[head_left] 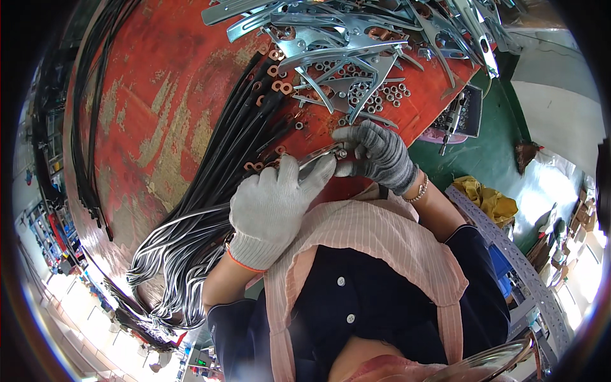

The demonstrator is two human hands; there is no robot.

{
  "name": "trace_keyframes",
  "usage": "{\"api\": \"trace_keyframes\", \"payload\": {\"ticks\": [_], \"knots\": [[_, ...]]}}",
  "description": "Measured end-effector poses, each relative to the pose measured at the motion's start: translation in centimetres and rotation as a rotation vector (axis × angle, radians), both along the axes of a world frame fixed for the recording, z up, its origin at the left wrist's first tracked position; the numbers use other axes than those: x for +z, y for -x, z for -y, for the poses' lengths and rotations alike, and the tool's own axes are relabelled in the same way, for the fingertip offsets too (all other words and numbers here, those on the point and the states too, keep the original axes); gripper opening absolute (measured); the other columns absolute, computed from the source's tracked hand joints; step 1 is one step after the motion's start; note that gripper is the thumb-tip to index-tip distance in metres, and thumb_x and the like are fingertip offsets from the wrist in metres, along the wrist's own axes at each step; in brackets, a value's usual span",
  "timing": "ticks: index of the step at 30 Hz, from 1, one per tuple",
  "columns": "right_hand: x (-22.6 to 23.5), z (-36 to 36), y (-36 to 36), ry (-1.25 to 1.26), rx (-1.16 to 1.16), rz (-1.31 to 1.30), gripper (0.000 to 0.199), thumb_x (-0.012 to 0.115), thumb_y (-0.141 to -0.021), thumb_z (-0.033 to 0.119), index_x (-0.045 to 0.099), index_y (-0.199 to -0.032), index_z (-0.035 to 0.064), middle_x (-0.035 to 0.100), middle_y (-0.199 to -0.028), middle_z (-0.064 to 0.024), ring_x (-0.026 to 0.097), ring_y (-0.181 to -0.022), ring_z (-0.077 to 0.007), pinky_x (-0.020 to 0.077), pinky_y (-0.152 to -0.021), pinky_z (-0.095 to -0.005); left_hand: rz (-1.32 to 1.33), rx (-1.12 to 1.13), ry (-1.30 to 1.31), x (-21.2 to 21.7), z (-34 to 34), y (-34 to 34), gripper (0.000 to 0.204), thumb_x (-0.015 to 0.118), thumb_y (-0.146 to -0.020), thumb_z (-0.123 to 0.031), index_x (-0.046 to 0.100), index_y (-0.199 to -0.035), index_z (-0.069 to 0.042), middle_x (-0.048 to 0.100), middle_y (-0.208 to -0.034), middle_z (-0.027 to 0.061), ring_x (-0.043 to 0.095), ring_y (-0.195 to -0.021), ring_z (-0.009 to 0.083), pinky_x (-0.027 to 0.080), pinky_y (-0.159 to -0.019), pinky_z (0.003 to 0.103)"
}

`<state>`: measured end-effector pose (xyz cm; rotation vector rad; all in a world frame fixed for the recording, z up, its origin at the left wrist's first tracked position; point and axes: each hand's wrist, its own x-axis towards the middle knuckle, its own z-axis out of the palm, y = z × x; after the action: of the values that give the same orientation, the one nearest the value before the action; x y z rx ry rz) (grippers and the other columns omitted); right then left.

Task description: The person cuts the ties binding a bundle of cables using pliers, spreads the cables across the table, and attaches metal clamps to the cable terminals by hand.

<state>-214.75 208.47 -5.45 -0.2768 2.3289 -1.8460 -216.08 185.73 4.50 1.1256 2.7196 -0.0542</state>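
Observation:
My left hand (270,200), in a white knit glove, grips a shiny metal clamp (318,155) at the table's near edge. Fingers and thumb close over it, so much of its shape is hidden. At the clamp's right end sits a small nut (342,153). My right hand (377,156), in a grey glove, pinches around that nut with its thumb and fingers. Just left of the hands lies a bundle of black cables (219,149) with copper ring lugs (275,70) on their ends. Loose nuts (388,95) are scattered beyond my right hand.
A pile of metal clamps (347,48) covers the far side of the worn red table (172,95). More black cables (79,121) hang over its left edge. To the right, a bin (471,111) with a tool across it stands below table height, near a yellow cloth (487,200).

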Motion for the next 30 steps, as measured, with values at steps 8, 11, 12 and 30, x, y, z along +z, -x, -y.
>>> {"api": "trace_keyframes", "payload": {"ticks": [8, 11, 12, 30], "knots": [[1.0, -2.8, -2.0, -0.273, 0.116, -0.026, 0.048, 0.082, -0.08, 0.031, 0.069, -0.123, 0.0158, 0.064, -0.086, 0.0007, 0.065, -0.072, -0.0158, 0.0529, -0.063, -0.0298, -0.043, -0.007, -0.004, -0.1, 0.1, -0.1, 0.059, 0.059, -0.083, -0.021, 0.053, -0.14, -0.038, 0.06, -0.096, 0.0054, 0.058, -0.062, 0.019, 0.048, -0.049, 0.033], [1.8, -2.7, -1.8, -0.186, 0.031, -0.039, 0.033, 0.082, -0.081, 0.03, 0.072, -0.106, 0.0113, 0.066, -0.086, -0.0001, 0.066, -0.073, -0.0183, 0.0543, -0.065, -0.0319, -0.019, 0.001, 0.022, 0.1, -0.2, 0.1, 0.058, 0.059, -0.083, -0.021, 0.053, -0.139, -0.037, 0.06, -0.096, 0.0047, 0.058, -0.062, 0.0189, 0.048, -0.049, 0.033], [0.7, -3.6, -2.1, -0.163, 0.095, -0.063, 0.03, 0.081, -0.081, 0.028, 0.071, -0.103, 0.01, 0.066, -0.086, -0.0016, 0.067, -0.074, -0.0191, 0.0545, -0.066, -0.0322, -0.021, -0.002, 0.018, 0.1, -0.2, 0.1, 0.058, 0.059, -0.083, -0.021, 0.053, -0.139, -0.037, 0.06, -0.096, 0.0047, 0.058, -0.062, 0.0189, 0.048, -0.049, 0.033], [2.9, -3.3, -1.5, -0.104, 0.058, 0.024, 0.018, 0.071, -0.09, 0.018, 0.073, -0.105, 0.0086, 0.065, -0.082, -0.0074, 0.067, -0.076, -0.0231, 0.0527, -0.068, -0.0351, -0.075, -0.004, -0.011, 0.4, -0.5, 0.4, 0.053, 0.057, -0.085, -0.02, 0.056, -0.135, -0.036, 0.057, -0.09, 0.0042, 0.058, -0.062, 0.019, 0.048, -0.049, 0.034]]}}
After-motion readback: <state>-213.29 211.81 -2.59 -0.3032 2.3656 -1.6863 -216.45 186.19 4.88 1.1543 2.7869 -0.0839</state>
